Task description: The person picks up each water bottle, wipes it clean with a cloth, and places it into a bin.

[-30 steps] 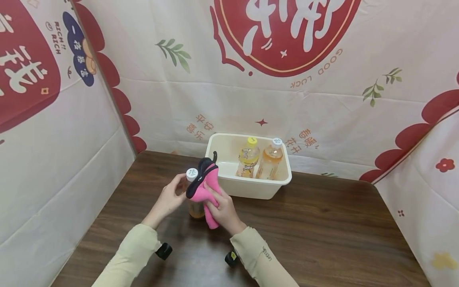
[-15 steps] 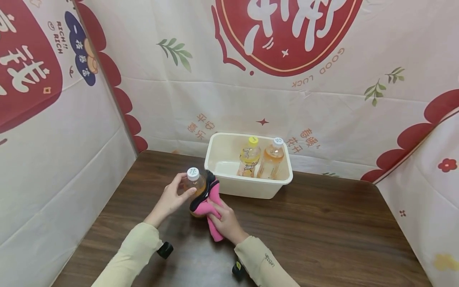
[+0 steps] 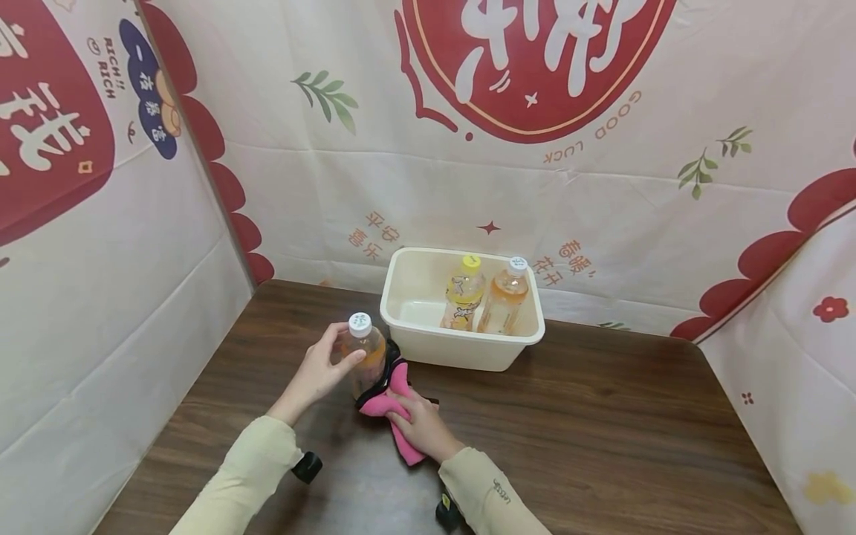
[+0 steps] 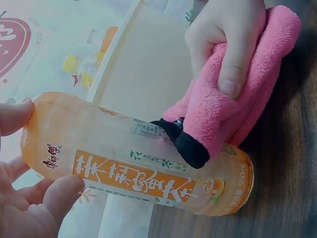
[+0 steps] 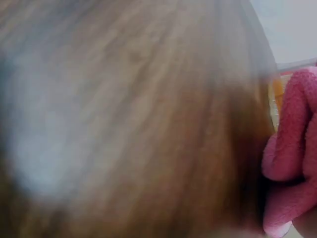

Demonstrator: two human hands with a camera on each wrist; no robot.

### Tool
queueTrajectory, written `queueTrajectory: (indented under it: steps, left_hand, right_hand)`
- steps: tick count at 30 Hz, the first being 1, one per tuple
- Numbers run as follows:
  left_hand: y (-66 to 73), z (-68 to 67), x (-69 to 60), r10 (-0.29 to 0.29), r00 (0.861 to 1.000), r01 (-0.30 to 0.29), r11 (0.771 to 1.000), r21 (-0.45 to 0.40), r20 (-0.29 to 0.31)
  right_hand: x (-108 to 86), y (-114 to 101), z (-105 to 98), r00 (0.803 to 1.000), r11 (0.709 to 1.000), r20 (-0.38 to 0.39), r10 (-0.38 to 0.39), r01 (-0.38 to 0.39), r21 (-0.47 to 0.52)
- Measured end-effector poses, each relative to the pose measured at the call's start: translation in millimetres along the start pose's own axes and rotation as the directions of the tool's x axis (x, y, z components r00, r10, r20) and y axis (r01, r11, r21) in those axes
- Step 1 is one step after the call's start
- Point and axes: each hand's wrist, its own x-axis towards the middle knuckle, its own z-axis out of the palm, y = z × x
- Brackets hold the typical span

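A clear drink bottle (image 3: 366, 354) with a white cap and an orange label stands on the wooden table. My left hand (image 3: 319, 377) grips its upper part from the left, thumb and fingers around it. A pink cloth with black edging (image 3: 401, 427) is bunched in my right hand (image 3: 426, 425), its black edge against the bottle's lower right side. In the left wrist view, the cloth (image 4: 218, 109) touches the labelled bottle (image 4: 133, 163) near its base. The right wrist view shows only part of the cloth (image 5: 297, 129), and the table there is blurred.
Behind the hands stands a cream plastic bin (image 3: 461, 348). On its right side it holds a yellow-capped bottle (image 3: 464, 297) and a white-capped bottle (image 3: 506, 299). Printed fabric (image 3: 468, 186) hangs along the table's back and sides.
My right hand has moved the pink cloth down the bottle, from near the cap to near the base. The left hand stays around the bottle's upper part, its thumb now in plain view.
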Motion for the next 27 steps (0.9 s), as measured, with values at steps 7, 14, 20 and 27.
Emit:
queueTrajectory:
  steps: [7, 14, 20, 27]
  left_hand:
    - [-0.4, 0.7, 0.5, -0.024, 1.000, 0.024, 1.000, -0.002, -0.006]
    - [0.0, -0.6, 0.6, -0.021, 1.000, 0.021, 1.000, -0.006, -0.008]
    - [0.2, -0.1, 0.5, -0.009, 0.999, 0.009, 1.000, -0.018, -0.032]
    - [0.6, -2.9, 1.1, 0.028, 0.999, -0.030, 0.998, -0.058, -0.038]
  right_hand:
    - [-1.1, -2.5, -5.2, 1.000, 1.000, -0.015, 0.006, -0.006, -0.004]
    - [3.8, -17.6, -14.6, 0.961, 0.984, -0.226, -0.160, 0.173, 0.038]
    - [19.0, -39.7, -33.4, 0.906, 0.955, -0.319, -0.278, 0.296, 0.008]
    - [41.8, -69.1, -55.0, 0.922, 0.963, -0.288, -0.258, 0.268, -0.003]
